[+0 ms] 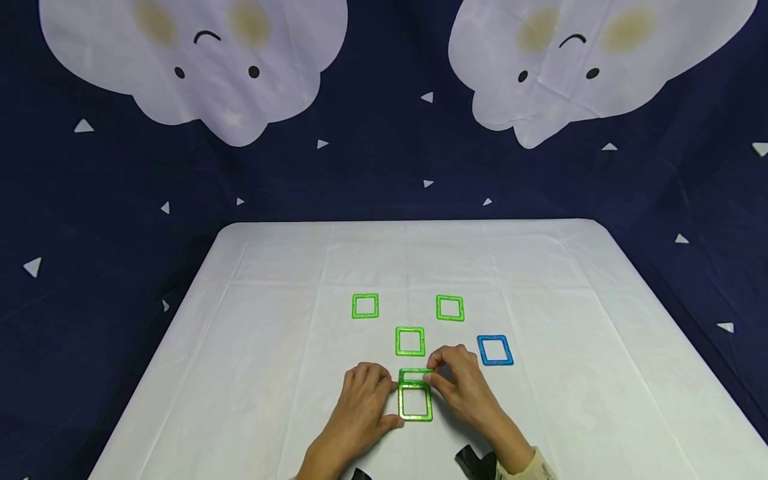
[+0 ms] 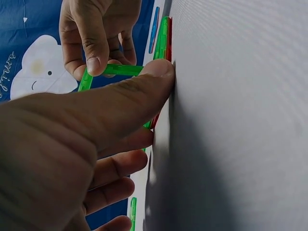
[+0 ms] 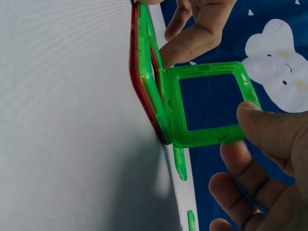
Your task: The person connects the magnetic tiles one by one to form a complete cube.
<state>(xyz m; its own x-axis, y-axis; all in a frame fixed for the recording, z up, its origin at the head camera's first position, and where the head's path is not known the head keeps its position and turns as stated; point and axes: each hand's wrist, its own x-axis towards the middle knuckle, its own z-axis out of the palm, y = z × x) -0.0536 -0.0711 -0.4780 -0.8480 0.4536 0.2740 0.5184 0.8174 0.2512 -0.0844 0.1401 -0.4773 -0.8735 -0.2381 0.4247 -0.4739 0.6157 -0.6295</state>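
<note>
A green square magnetic tile (image 1: 415, 418) with a hollow middle lies near the table's front, on top of a red tile (image 3: 136, 72) that shows at the edge in both wrist views. My left hand (image 1: 360, 410) holds this stack at its left side, thumb at the near corner and index finger at the far one. Between thumb and fingers my right hand (image 1: 465, 387) pinches a second green square tile (image 3: 209, 137) by its outer corner. That tile stands up from the table, its lower edge against the far edge of the stack.
Beyond the hands lie three more loose green square tiles: one in the middle (image 1: 410, 353), one back left (image 1: 365, 316) and one back right (image 1: 451, 319). A blue square tile (image 1: 498, 363) is right of them. The white table (image 1: 270, 373) meets a dark blue cloth (image 1: 372, 180) behind.
</note>
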